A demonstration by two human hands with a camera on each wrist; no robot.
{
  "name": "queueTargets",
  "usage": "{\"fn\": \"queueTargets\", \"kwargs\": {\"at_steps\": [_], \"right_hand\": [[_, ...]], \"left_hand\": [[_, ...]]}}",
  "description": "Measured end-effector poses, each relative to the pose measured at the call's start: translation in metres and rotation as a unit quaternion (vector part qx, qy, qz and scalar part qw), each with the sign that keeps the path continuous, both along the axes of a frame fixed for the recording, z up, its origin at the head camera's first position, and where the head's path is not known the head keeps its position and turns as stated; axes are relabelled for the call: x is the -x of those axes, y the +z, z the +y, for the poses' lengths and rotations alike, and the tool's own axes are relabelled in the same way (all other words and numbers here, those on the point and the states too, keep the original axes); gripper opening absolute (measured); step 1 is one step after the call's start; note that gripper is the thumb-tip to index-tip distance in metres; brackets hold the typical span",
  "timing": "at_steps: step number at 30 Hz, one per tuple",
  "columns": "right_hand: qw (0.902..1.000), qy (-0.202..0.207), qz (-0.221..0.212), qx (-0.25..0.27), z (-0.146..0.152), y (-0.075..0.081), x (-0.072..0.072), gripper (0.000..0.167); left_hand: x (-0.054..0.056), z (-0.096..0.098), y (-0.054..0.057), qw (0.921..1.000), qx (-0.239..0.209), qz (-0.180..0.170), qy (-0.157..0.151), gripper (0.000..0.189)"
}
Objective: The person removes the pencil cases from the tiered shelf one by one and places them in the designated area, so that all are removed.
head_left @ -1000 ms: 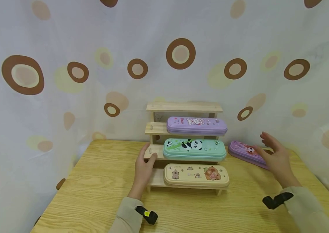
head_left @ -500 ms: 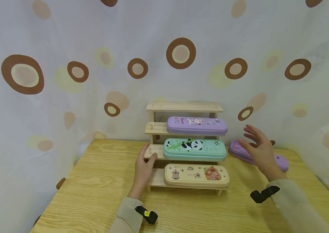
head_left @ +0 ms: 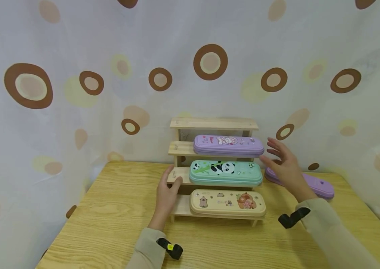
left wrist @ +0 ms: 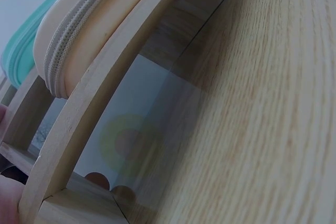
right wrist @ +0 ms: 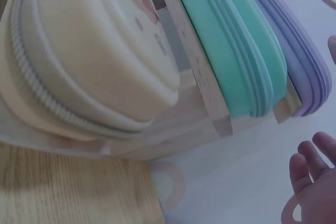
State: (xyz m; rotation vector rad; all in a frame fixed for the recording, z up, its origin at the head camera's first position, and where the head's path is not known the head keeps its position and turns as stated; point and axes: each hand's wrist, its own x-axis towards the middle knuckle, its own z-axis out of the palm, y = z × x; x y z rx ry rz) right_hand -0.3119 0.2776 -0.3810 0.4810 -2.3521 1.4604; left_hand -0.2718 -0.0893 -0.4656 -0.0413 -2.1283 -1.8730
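While our left hand rests, fingers extended, at the left edge of the wooden stand, our right hand hovers, thumb and fingers apart, beside the lilac case. Mint case and cream case sit below: three smooth, round-ended cases are up; the purple case lies near the table's back right corner.

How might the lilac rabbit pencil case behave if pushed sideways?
The lilac rabbit pencil case likely stays stiff, given its smooth, evenly shaped shell. Lying flat, it seems unlikely to roll. Its right end overhangs the wooden step, so pushing further might tip it.
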Motion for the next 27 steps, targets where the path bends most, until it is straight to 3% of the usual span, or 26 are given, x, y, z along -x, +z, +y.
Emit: {"fn": "queueTargets", "kwargs": {"at_steps": [14,21,27], "right_hand": [[0.9984,0.031,-0.037,-0.027,-0.022,0.002,0.012,0.075],[0.9958,0.016,-0.069,-0.058,-0.028,0.004,0.017,0.077],[0.9958,0.017,-0.077,-0.046,-0.033,0.003,0.019,0.083]], "left_hand": [[0.000,0.000,0.001,1.0000,0.001,0.001,0.002,0.054],[0.005,0.001,0.000,0.9999,-0.013,-0.005,-0.004,0.055],[0.002,0.001,0.000,1.0000,-0.004,-0.005,0.004,0.054]]}}
